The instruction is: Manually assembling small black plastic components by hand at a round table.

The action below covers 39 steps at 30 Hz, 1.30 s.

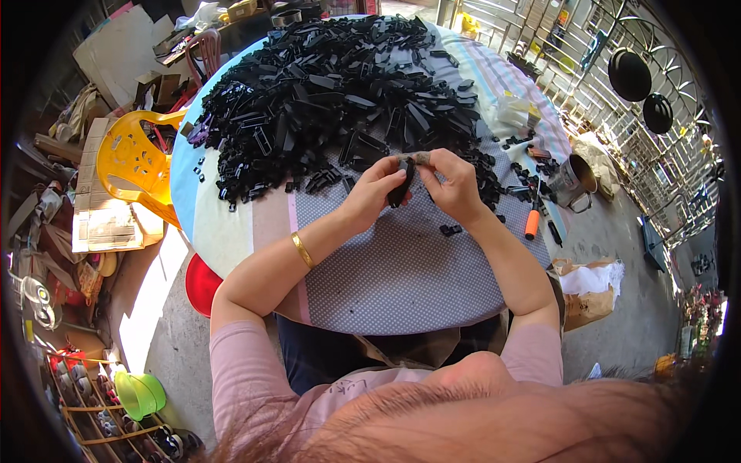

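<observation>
Both hands meet over the near middle of a round table covered by a patterned cloth (370, 270). My left hand (376, 189) grips a small, narrow black plastic part (401, 184), held upright between thumb and fingers. My right hand (451, 185) is closed in a pinch at the upper end of that part; what its fingertips hold is too small to make out. Just beyond the hands rises a large heap of black plastic parts (324, 92), long pieces mixed with small ones. A few small black pieces (450, 230) lie beside my right wrist.
On the table's right lie an orange-barrelled tool (532, 224), a metal mug (573, 181) and a clear plastic bag (513, 112). A yellow chair (139, 162) stands at the left, a red stool (202, 285) under the left edge, a paper bag (587, 297) at the right.
</observation>
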{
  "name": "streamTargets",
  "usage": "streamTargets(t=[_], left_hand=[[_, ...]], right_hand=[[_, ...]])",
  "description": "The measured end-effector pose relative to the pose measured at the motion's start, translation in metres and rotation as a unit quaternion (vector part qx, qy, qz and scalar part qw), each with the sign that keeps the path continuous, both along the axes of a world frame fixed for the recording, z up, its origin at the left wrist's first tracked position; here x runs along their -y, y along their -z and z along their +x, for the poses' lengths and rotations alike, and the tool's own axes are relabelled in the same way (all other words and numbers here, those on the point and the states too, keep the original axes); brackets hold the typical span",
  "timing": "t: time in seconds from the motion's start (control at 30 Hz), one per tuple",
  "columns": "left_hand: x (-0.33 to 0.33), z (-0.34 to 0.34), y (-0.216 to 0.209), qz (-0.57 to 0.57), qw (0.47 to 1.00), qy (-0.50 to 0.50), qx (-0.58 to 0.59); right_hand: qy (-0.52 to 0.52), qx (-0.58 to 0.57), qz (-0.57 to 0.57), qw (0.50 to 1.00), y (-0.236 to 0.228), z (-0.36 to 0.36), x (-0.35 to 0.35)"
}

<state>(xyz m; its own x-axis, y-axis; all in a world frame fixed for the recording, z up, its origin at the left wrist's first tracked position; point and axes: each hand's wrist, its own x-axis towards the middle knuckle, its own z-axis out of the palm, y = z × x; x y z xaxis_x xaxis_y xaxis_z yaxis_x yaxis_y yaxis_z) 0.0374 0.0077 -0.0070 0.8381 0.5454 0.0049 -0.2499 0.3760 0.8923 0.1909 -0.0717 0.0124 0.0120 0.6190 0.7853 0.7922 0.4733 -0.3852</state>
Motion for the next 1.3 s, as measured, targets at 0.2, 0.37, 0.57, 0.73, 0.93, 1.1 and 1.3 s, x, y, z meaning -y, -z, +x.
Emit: streamTargets(t=[0.2, 0.37, 0.57, 0.73, 0.93, 1.1, 1.3], left_hand=[[0.003, 0.0, -0.002, 0.003, 1.0, -0.007, -0.015], [-0.003, -0.001, 0.003, -0.009, 1.0, 0.002, 0.023], [-0.001, -0.002, -0.001, -0.031, 1.0, 0.001, 0.001], [-0.001, -0.005, -0.001, -0.038, 0.999, 0.01, 0.007], [0.0, -0.006, -0.004, -0.07, 0.997, 0.035, 0.026], [-0.006, -0.009, -0.002, -0.03, 0.999, -0.016, 0.018], [-0.008, -0.011, -0.013, -0.124, 0.991, 0.038, 0.043]], right_hand=[[0.004, -0.033, -0.025, 0.999, 0.0, 0.0, 0.002], [-0.004, -0.05, -0.017, 0.999, 0.0, 0.0, 0.001], [0.004, -0.086, -0.014, 0.996, 0.0, -0.003, 0.003], [-0.006, -0.125, -0.008, 0.992, -0.001, -0.011, 0.006], [-0.032, -0.135, -0.023, 0.99, -0.004, -0.014, 0.011], [-0.06, -0.122, -0.027, 0.99, -0.002, -0.016, 0.009], [-0.044, -0.133, -0.013, 0.99, -0.003, -0.014, 0.009]])
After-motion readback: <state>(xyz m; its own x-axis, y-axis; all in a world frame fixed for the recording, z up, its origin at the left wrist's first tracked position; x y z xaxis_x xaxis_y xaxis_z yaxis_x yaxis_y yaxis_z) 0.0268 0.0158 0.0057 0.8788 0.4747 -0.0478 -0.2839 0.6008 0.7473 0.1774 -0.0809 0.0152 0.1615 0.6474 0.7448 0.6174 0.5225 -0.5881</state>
